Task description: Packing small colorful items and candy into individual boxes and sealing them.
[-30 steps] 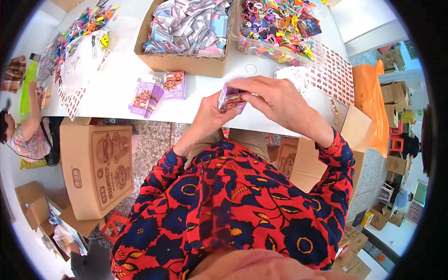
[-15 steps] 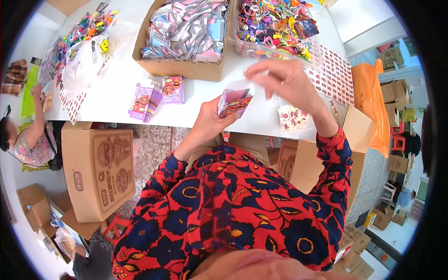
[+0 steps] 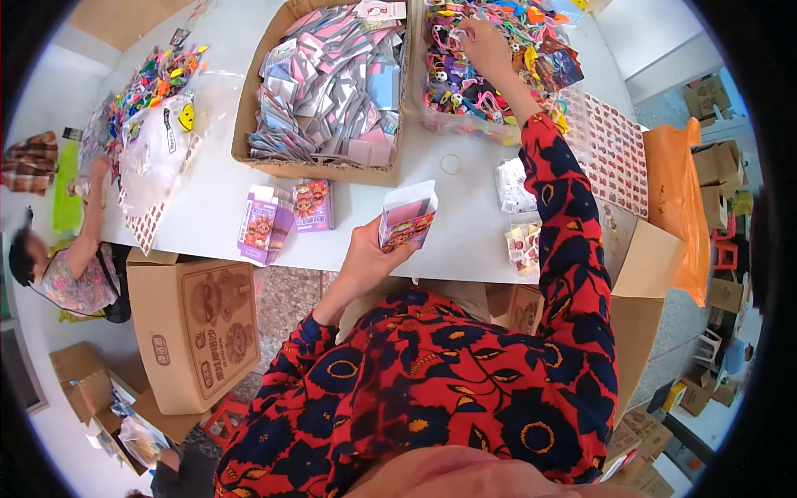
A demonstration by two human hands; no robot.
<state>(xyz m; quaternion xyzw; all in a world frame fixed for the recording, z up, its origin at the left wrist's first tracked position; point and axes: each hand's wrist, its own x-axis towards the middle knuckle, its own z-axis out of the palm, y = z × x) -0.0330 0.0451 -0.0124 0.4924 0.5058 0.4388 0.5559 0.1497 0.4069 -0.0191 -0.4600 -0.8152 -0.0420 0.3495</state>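
In my left hand point(image 3: 365, 257) is a small printed box point(image 3: 407, 220) in purple and red, its white top flaps standing up and its mouth facing upward. My right hand point(image 3: 484, 43) is over the clear plastic bin point(image 3: 465, 123) at the far right. Its fingers are bent together among the colourful small toys and cords point(image 3: 481, 83); what they grip, if anything, I cannot make out. Left of my left hand, several flat purple boxes point(image 3: 261, 220) lean in a stack beside another purple box point(image 3: 312, 206).
A cardboard box point(image 3: 328, 168) full of small sachets stands mid-table. A ring-shaped band point(image 3: 451, 164), white packets point(image 3: 515, 187) and printed cards point(image 3: 523, 249) lie nearer. Sticker sheets point(image 3: 614, 149) and an orange bag point(image 3: 677, 207) are at right. A person point(image 3: 70, 270) works at far left.
My right hand has moved from beside the held box up and away to the plastic bin. The box remains in my left hand, its flaps now more visible. The whole view has shifted slightly.
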